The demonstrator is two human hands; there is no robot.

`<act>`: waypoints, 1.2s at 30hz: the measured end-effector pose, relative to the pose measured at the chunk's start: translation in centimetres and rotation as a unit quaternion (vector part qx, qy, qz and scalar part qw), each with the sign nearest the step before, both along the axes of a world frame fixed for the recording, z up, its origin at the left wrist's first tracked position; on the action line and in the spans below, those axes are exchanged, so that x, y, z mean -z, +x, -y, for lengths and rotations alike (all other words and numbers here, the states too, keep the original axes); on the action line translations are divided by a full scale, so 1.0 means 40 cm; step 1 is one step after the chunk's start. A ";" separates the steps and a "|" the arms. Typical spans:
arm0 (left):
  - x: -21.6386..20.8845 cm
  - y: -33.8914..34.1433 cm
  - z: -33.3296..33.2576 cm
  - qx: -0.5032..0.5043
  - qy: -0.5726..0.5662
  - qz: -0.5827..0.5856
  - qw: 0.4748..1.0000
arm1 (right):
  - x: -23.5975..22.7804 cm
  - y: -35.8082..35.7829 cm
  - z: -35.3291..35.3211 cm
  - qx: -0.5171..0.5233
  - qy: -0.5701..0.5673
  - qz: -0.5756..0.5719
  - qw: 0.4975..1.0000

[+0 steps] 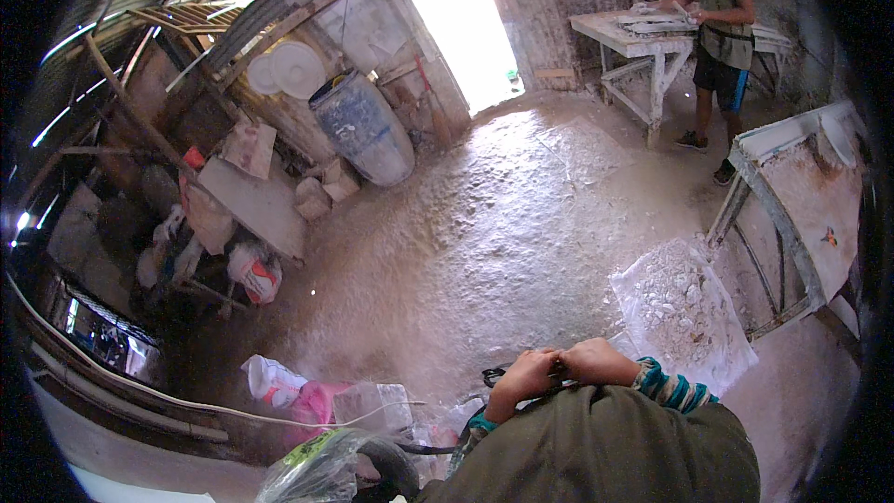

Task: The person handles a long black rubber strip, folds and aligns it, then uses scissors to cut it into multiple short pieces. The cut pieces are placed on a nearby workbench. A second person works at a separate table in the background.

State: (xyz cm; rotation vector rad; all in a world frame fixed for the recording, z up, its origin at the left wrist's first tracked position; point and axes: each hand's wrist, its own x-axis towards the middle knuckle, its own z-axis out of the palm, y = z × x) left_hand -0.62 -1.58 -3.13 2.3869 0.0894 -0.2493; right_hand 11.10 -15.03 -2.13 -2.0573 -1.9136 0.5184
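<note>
My left hand (pixel 526 379) and my right hand (pixel 596 361) meet in front of my olive-green shirt (pixel 615 442). Both are closed, with the knuckles close together. A small dark thing shows in the gap between them, too little of it to name. Beside my left hand a black loop (pixel 494 375), like a strap or cord, sticks out. A teal and white striped cuff (pixel 672 386) wraps my right wrist. Past my right hand a white sack (pixel 684 303) covered with pale broken lumps lies on the floor.
At the right stands a tilted-looking worktable (pixel 810 205). Farther back, a person (pixel 724 28) works at a white-stained table (pixel 643 37). A blue barrel (pixel 363 126) leans near the bright doorway (pixel 456 23). Bags and a clear plastic roll (pixel 321 466) lie near my left, with a pale cable (pixel 233 417) alongside.
</note>
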 end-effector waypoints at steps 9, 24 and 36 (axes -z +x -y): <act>-0.021 0.002 -0.006 -0.010 -0.171 -0.126 0.977 | 0.066 0.015 -0.022 -0.027 0.007 -0.044 0.999; 0.086 0.009 -0.039 -0.065 -0.245 -0.015 0.967 | -0.034 0.026 -0.049 0.020 0.007 0.010 1.000; -0.094 -0.005 -0.060 -0.197 -0.136 0.107 0.965 | -0.116 0.046 -0.053 0.143 0.131 -0.372 0.908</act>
